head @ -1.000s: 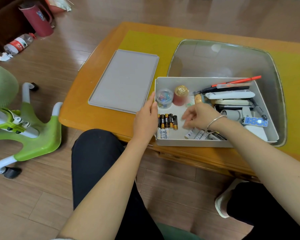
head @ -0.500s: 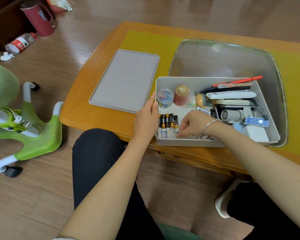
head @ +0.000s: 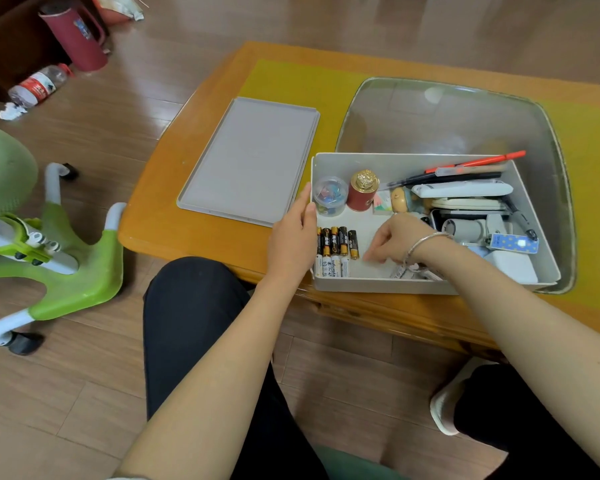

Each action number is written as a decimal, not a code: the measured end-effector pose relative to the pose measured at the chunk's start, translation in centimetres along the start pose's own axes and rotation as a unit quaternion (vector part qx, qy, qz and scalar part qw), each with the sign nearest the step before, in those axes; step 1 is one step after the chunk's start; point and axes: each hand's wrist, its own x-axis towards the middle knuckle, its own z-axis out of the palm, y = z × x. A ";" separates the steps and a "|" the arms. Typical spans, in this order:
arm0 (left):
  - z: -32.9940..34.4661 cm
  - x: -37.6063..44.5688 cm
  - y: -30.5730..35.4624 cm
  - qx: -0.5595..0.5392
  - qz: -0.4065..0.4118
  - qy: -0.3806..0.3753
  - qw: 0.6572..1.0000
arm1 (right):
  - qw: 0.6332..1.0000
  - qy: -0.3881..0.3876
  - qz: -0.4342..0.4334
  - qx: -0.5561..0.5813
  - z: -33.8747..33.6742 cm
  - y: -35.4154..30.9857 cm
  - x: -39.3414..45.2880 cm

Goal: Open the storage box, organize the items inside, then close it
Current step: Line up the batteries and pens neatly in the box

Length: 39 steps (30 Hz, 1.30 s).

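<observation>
The open storage box sits on the table, its lid lying just beside it. The left hand rests flat-fingered against the box's left wall. The right hand reaches inside with fingers curled downward near the batteries; whether it pinches anything cannot be told.

Pale grey storage box and lid, black-and-gold batteries, green chair, orange-brown table.

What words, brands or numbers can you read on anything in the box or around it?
"...ybright", partly cut off: on a white battery in the storage box.
Black and gold batteries: printing too small to read.
Bottle on the floor: red label blurred.
Blue dotted item: no text legible.
</observation>
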 end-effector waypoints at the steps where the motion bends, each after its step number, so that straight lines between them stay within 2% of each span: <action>1: 0.0 0.0 0.0 -0.003 -0.001 -0.002 1.000 | 0.999 0.039 0.013 -0.023 -0.3 0.5 0.1; 4: 0.0 0.0 0.0 -0.005 -0.002 0.000 1.000 | 0.989 0.090 0.065 -0.094 -0.6 1.7 0.0; 11: 0.1 0.0 -0.1 -0.002 -0.004 0.004 1.000 | 0.972 0.069 0.084 -0.209 1.0 1.3 -0.1; 16: 0.0 0.0 -0.1 -0.001 -0.005 0.004 1.000 | 0.973 0.047 0.079 -0.210 1.0 1.2 -0.2; 23: 0.0 0.0 0.0 -0.005 -0.005 0.000 1.000 | 0.975 0.063 0.059 -0.204 1.1 0.9 -0.3; 26: 0.0 -0.1 0.1 -0.003 -0.004 0.003 1.000 | 0.977 0.031 0.040 -0.209 1.0 1.0 -0.6; 30: -0.2 -0.3 0.6 0.004 0.005 0.000 1.000 | 0.988 0.031 0.012 -0.153 1.1 1.2 -0.6; 32: -0.3 -0.3 0.6 0.004 0.002 -0.002 1.000 | 0.997 0.030 0.004 -0.073 1.2 0.9 -0.5; 35: -0.1 -0.2 0.3 0.002 0.002 0.004 1.000 | 0.999 -0.013 0.009 0.046 1.5 0.2 -0.4; 39: 0.0 -0.1 0.2 0.002 -0.002 0.010 1.000 | 0.998 -0.040 0.018 0.051 2.0 -0.7 0.0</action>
